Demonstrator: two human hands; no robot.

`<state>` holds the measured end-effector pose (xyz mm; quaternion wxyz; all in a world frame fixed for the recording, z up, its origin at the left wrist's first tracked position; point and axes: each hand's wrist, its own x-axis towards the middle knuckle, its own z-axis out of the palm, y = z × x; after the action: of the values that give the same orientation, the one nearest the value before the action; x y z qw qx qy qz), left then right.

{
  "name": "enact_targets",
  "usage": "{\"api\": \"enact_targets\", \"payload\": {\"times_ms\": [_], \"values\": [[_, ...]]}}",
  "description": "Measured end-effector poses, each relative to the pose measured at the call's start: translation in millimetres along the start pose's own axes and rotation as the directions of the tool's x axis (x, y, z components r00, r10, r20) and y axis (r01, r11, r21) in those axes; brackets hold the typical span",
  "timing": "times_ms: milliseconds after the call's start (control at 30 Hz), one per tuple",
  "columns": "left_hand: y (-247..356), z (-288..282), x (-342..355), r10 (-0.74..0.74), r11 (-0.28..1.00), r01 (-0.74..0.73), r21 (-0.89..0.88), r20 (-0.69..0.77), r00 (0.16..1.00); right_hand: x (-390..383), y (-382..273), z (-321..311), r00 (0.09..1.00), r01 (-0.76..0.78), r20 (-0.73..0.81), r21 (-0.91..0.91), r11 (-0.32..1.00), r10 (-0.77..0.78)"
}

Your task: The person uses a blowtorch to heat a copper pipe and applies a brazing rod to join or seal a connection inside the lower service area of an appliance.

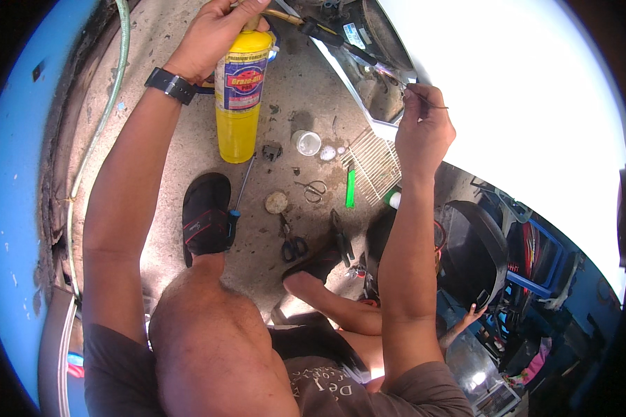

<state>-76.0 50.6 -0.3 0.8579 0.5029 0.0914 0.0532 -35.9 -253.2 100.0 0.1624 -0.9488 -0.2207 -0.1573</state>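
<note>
My left hand (212, 42) is wrapped round the top of a gas torch with an upright yellow cylinder (238, 132). The torch's dark burner tube (334, 40) points right and down, with a faint glow at its tip. Close to that tip, my right hand (426, 132) pinches a thin dark rod (437, 106). The glow and my right fingertips are beside the lower end of a white appliance (515, 90), near its dark rounded part (386, 35). Exactly what the rod touches there is too small to make out.
On the concrete lie a wire rack (374, 163), a plastic cup (307, 143), a green cutter (350, 189), scissors (294, 247), pliers (341, 238) and a screwdriver (235, 219). A hose (101, 132) runs along the left. Another person's hand (473, 316) shows at lower right by a black seat (471, 254).
</note>
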Motion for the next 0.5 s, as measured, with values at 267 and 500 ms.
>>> {"api": "enact_targets", "payload": {"times_ms": [267, 500], "values": [[3.0, -1.6, -1.4, 0.0, 0.999, -0.001, 0.035, 0.016, 1.0, -1.7, -1.0, 1.2, 1.0, 0.012, -0.001, -0.005, 1.0, -0.012], [3.9, 3.3, -1.0, -0.002, 1.0, 0.002, 0.011, 0.034, 0.999, -2.7, 1.4, 1.4, 1.0, -0.018, -0.005, 0.063, 0.998, 0.018]]}}
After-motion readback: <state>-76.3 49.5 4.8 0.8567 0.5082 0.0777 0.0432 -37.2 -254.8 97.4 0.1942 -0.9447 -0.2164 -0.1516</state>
